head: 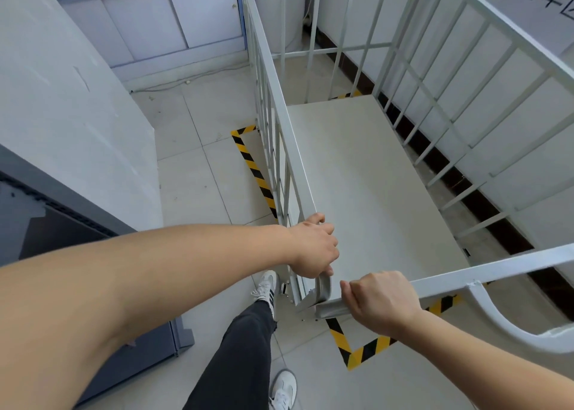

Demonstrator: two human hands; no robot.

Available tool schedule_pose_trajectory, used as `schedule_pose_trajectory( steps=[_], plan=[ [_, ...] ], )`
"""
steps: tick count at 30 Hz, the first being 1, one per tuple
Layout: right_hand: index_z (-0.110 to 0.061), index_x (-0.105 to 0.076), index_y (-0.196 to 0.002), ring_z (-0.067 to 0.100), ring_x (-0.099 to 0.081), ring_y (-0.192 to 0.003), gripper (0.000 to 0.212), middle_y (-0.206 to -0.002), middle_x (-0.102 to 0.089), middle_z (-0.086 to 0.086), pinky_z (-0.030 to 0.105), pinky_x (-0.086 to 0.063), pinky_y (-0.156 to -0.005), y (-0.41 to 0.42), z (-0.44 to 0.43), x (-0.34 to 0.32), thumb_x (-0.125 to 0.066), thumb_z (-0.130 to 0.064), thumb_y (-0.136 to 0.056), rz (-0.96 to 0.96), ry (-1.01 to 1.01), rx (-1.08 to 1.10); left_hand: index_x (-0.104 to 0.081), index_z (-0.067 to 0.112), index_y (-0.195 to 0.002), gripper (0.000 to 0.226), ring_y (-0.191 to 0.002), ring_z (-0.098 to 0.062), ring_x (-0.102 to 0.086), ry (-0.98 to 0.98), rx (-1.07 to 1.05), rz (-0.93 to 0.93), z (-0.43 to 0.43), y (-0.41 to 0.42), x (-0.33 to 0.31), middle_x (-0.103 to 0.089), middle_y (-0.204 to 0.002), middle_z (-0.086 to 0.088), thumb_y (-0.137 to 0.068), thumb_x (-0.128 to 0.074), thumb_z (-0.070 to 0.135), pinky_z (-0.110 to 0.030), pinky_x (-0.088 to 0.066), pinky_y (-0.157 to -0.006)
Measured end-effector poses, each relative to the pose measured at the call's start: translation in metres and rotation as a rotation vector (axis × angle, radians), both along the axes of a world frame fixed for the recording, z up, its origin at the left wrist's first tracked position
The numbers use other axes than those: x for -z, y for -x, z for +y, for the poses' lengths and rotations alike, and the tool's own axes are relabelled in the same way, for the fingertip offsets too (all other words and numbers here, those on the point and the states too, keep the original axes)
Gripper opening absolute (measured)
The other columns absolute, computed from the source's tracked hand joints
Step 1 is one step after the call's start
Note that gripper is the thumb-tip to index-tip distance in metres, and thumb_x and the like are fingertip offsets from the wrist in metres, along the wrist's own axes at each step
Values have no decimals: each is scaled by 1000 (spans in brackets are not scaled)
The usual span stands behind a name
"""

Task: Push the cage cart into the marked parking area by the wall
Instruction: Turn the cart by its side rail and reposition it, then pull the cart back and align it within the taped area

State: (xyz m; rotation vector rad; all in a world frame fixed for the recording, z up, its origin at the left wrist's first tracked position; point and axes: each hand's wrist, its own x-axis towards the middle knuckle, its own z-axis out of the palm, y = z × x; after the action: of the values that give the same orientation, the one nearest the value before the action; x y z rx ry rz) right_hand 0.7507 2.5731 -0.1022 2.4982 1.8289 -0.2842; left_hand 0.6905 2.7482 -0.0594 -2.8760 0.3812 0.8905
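Note:
A white metal cage cart [372, 173] with barred sides and a flat empty floor stands lengthwise along the right-hand wall [503, 77]. Yellow-and-black floor tape [253, 167] runs along the cart's left side and turns a corner under its near end, so the cart sits inside the taped outline. My left hand [313, 246] grips the near end of the left side rail. My right hand [380, 301] is closed around the near top rail at its left corner. One of my feet, in a white shoe [267, 285], is beside the cart's near-left wheel.
A white partition wall [68, 105] and a dark grey cabinet [62, 223] stand on the left. Pale blue cupboards [174, 21] line the far wall, with a cable on the floor in front. A tiled strip of floor lies between the partition and the cart.

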Motion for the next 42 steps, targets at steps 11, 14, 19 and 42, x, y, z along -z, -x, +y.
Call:
schedule_pose_trajectory(
  steps=[11, 14, 19, 42],
  plan=[
    [-10, -31, -41, 20, -12, -30, 54, -35, -18, 2, 24, 1, -40, 5, 6, -9, -35, -37, -88, -122, 88, 72, -62, 13, -104, 40, -105, -23, -42, 110, -9, -65, 9, 2, 9, -58, -102, -3, -100, -34, 42, -43, -20, -107],
    [-10, -30, -41, 20, -14, -30, 54, -35, -18, 1, 23, -1, -39, 3, 7, -6, -35, -37, -88, -115, 82, 73, -62, 15, -104, 40, -105, -22, -41, 129, -10, -45, 11, 0, 8, -57, -102, -1, -100, -33, 43, -42, -21, -105],
    [-10, -33, -43, 18, -18, -30, 57, -35, -23, 0, 22, -9, -38, 4, 6, -5, -25, -41, -90, -70, 102, 71, -62, 16, -102, 40, -106, -22, -41, 128, -4, -40, 10, 1, 8, -55, -99, 0, -100, -33, 43, -44, -21, -106],
    [-9, -36, -56, 20, -30, -43, 64, -49, -36, 2, 32, -18, -44, 2, 4, -6, 4, -49, -86, 32, 100, 22, -60, 10, -110, 42, -116, -28, -39, 121, -83, -13, 6, -1, 9, -57, -110, -8, -101, -32, 40, -49, -12, -113]
  ],
)
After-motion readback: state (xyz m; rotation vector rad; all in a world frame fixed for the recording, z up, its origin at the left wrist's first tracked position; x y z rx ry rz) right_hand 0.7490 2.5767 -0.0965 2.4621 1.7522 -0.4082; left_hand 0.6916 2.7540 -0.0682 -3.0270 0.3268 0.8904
